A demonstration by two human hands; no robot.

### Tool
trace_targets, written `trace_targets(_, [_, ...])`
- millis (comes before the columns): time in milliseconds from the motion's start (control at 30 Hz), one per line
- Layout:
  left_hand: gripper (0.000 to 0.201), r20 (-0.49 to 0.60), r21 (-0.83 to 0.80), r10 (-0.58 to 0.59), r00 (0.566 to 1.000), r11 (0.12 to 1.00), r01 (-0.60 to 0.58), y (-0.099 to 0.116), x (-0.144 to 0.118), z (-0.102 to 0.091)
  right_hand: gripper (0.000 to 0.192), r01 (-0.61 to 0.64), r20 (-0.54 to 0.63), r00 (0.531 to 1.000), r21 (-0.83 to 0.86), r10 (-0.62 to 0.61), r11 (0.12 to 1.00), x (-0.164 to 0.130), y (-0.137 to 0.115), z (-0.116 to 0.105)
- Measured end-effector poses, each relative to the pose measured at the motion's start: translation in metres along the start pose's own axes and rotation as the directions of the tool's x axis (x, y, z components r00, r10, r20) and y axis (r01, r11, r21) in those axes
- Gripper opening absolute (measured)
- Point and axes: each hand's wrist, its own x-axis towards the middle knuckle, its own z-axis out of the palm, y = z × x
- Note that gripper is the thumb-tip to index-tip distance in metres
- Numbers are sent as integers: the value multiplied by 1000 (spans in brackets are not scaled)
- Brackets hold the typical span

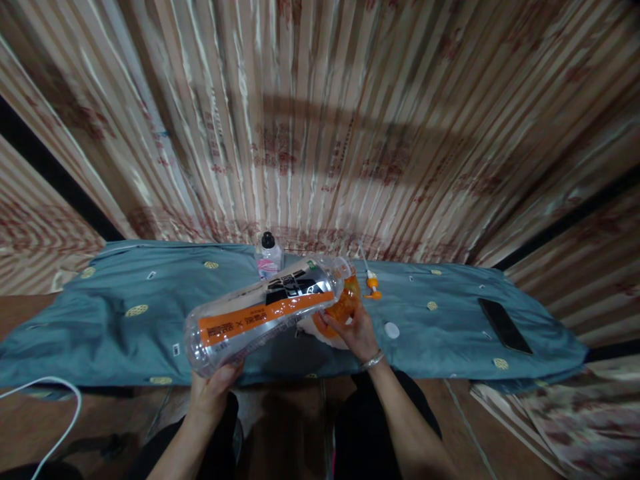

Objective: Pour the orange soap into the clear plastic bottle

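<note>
My left hand (pixel 215 387) is wrapped around the base end of a large clear plastic bottle (pixel 265 313) with an orange and silver label. The bottle is tilted, its uncapped neck on the right over the top of an orange translucent bottle (pixel 346 300). My right hand (pixel 356 333) grips that orange bottle; the large bottle partly covers it. Whether liquid passes between them I cannot tell. Behind them lies an orange pump head (pixel 373 285) with a pale tube. A round white cap (pixel 392 330) rests right of my right hand. Something white and orange (pixel 320 328) shows beneath the hands.
A low surface with a teal patterned cloth (pixel 450 333) holds these things. A small clear bottle with a black top (pixel 269 259) stands behind the large bottle. A black phone (pixel 505 325) lies on the right. Striped curtains (pixel 320 133) hang behind; a white cable (pixel 65 387) curves at lower left.
</note>
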Motion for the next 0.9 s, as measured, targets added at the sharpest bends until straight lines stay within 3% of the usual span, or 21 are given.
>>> trace_targets(333, [62, -7, 20, 30, 1000, 999, -29, -5, 3, -5, 87, 0, -21, 1000, -24, 0, 1000, 0, 1, 1])
trace_targets(700, [58, -69, 4, 42, 997, 999, -42, -11, 4, -4, 80, -20, -27, 999, -42, 19, 999, 1, -6, 2])
trace_targets(900, [60, -67, 8, 40, 997, 999, -39, -11, 7, -6, 90, -21, -24, 1000, -43, 20, 999, 0, -8, 0])
